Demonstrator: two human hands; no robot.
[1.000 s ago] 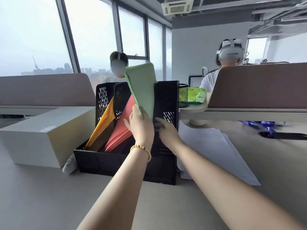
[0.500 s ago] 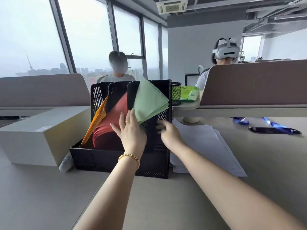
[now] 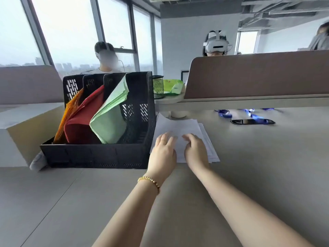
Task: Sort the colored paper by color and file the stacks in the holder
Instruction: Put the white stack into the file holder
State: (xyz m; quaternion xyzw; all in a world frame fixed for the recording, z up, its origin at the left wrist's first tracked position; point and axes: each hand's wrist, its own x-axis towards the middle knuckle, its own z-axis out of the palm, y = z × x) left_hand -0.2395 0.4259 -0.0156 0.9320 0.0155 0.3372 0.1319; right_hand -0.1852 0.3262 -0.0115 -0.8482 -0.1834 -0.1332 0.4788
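A black file holder (image 3: 99, 155) stands on the desk. Its left slot holds an orange stack (image 3: 68, 113), the middle slot a red stack (image 3: 81, 125), the right slot a green stack (image 3: 110, 120), all slumped and curled. Just right of the holder lies a white paper stack (image 3: 185, 125). My left hand (image 3: 163, 148) and my right hand (image 3: 195, 148) lie side by side on the white stack, fingers spread and fairly straight, holding nothing.
A beige box (image 3: 26, 125) sits left of the holder, with a white object (image 3: 38, 162) at its foot. Behind are a mesh pen cup (image 3: 158, 86), a green packet (image 3: 173, 86) and brown dividers (image 3: 258, 75). A phone (image 3: 252, 121) and blue lanyard (image 3: 226, 113) lie right. Two people sit opposite.
The green stack was let go and now slumps in the right slot. Both hands moved right, off the holder, down onto the white paper.
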